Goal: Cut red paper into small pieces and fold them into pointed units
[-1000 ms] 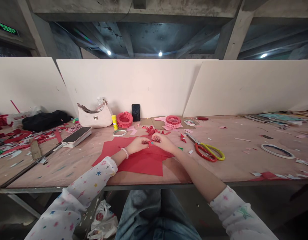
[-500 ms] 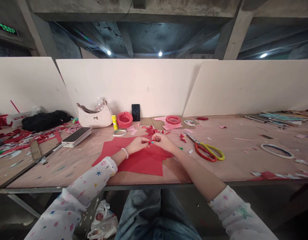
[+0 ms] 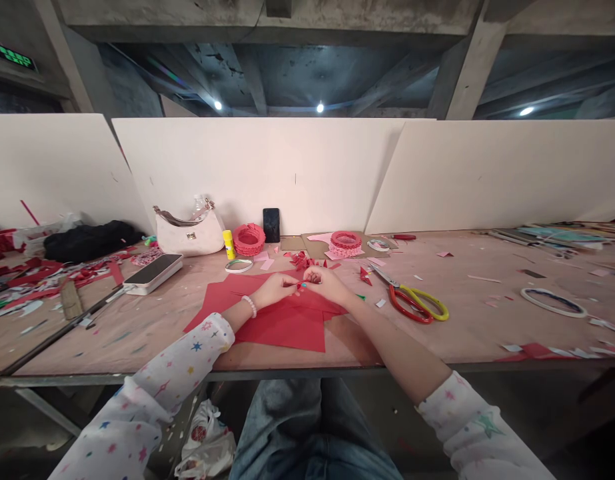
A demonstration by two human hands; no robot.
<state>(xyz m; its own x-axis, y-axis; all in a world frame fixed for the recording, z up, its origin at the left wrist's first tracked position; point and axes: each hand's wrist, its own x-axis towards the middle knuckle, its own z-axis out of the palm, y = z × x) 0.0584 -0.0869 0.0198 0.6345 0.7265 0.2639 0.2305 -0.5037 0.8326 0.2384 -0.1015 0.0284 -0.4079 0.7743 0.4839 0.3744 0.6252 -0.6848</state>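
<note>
My left hand (image 3: 274, 288) and my right hand (image 3: 327, 283) meet above a stack of red paper sheets (image 3: 282, 320) on the wooden table (image 3: 467, 313). Both pinch a small folded red paper piece (image 3: 302, 285) between their fingertips. A bead bracelet is on my left wrist. More small folded red pieces (image 3: 302, 260) lie just beyond the hands.
Scissors with red and yellow handles (image 3: 412, 300) lie right of my hands. Behind them are red and pink woven paper rings (image 3: 248, 239), a glue stick (image 3: 228, 244), a phone (image 3: 271, 225), a white handbag (image 3: 188, 231), tape rolls and a white device (image 3: 152, 273). Scraps cover the left end.
Only the fingers shifted slightly on the small red piece; the arms and everything on the table stay where they were.
</note>
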